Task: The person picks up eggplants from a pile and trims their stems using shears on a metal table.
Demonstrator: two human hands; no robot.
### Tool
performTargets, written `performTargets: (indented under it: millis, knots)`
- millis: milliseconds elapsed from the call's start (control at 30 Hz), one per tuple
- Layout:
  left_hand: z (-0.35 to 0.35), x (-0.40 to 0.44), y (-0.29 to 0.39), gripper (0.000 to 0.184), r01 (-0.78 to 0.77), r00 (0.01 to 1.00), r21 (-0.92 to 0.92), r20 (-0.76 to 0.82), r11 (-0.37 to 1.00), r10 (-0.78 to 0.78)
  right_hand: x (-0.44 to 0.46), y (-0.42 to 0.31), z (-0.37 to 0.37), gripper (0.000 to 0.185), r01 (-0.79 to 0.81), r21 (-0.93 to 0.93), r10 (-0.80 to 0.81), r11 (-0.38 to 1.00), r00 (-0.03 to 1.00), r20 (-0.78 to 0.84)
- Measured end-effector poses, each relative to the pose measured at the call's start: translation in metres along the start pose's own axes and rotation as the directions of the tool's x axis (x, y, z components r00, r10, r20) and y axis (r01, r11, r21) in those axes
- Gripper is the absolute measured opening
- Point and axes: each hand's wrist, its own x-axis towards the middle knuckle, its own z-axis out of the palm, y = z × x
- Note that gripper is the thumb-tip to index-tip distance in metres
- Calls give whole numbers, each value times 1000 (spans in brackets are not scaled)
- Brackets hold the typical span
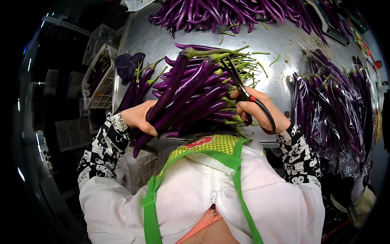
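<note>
Head view, looking down over a checked yellow-green apron (211, 144) with green straps, worn over a white top; beyond it is a shiny metal table (140, 34) with long purple eggplants in several groups.

The left hand (140, 118), in a black-and-white patterned sleeve, is closed around the lower ends of at least two held eggplants (172, 91); they slant up and to the right, their green stem ends lying near the middle of the view; the exact number in the grip cannot be told.

The right hand (256, 109) is closed on the black and red handles of a pair of scissors (239, 83); the blades point up and to the left, slightly parted, their tips among the green stems (225, 53) of the held eggplants; whether they touch a stem cannot be told.

Under and beside the held eggplants lies a loose pile (215, 95) of more eggplants, stems toward the right; short green stem pieces (263, 69) are scattered on the table just beyond; a larger heap (211, 14) lies along the far side; at the right, eggplants in clear plastic bags (327, 110) lie side by side; at the left are a few more eggplants (136, 89), a dark cloth (128, 66) near them, and a pale crate (101, 91) with purple produce inside.
</note>
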Motion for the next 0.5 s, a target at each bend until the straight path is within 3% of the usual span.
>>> performTargets:
  millis: [200,267,333,400,467,500]
  knots:
    - [2,2,2,84,-11,1000,35,19,999,10,7,-2,0,38,-5,-56,8,998,999,36]
    - [1,2,0,82,-15,1000,16,14,1000,14,10,0,2,39,-37,14,37,999,998,46]
    - [1,2,3,80,-27,1000,-1,-1,1000,27,9,5,3,41,-125,229,112,965,991,67]
    - [5,1,8,75,-29,997,-87,-69,996,23,10,19,-1,42,-222,559,155,799,974,166]
    - [5,1,5,75,-38,996,-118,-85,992,28,14,40,-11,43,-341,826,-97,448,900,424]
    - [4,3,7,75,-43,996,-142,-89,989,30,16,46,-12,44,-343,835,-129,431,892,433]
